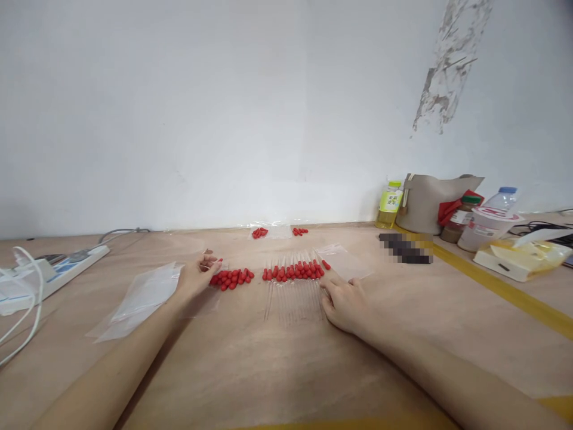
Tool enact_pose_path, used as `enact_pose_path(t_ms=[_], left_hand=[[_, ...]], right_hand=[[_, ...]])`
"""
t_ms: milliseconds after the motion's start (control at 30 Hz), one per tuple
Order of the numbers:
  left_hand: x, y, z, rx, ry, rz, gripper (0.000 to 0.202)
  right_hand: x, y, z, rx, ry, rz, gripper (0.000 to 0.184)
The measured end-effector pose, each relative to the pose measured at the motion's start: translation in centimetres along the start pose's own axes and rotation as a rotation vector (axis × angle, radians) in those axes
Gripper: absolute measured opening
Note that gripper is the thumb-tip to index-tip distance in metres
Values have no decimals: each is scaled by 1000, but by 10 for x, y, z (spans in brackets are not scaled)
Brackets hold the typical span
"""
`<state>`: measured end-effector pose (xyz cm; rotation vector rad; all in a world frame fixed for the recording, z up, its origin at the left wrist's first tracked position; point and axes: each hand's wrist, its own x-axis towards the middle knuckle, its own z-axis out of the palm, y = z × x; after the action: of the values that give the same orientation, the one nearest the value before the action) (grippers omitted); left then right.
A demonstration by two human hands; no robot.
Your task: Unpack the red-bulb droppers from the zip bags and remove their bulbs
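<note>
Clear thin tubes with red bulbs (293, 272), which look like droppers, lie side by side in a row at the middle of the table. My right hand (347, 301) rests at the right end of this row, fingers bent and partly apart, fingertips close to the last tubes. One red bulb (326, 264) lies tilted there. Left of the row is a pile of similar red bulbs (230, 278). Beside that pile is my left hand (199, 275), its fingers curled in towards the thumb; what they hold, if anything, is too small to make out.
Two small groups of red pieces (260, 233) lie near the wall on clear plastic. Clear bags (138, 301) lie at left, near a white power strip (80, 272). At right stand a tea bottle (389, 206), a grey bag (425, 206), a tub (486, 230) and a tissue pack (521, 257).
</note>
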<state>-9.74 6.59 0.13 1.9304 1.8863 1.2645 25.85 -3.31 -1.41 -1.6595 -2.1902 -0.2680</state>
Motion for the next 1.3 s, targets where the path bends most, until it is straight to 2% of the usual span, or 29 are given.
enact_pose_path(t_ms=[233,633,933,1067,1167,1200,1300], left_hand=[[-4,-1,0,66,-90,-22,36],[8,-21,2,103,-73,-82,44],[3,-10,-3,130,-20,-63,41],[-2,8,-3,138,35,1,39],[-14,38,9,123,25,123,32],[-19,52,15,115,6,183,28],[-37,92,42,115,-137,505,20]], right_hand=[[0,0,1,151,23,20,20],[5,7,6,259,63,60,24],[6,8,3,251,60,119,26],[8,10,3,241,96,123,27],[9,13,2,239,121,131,27],[10,14,2,236,124,135,26],[10,19,2,227,118,152,22]])
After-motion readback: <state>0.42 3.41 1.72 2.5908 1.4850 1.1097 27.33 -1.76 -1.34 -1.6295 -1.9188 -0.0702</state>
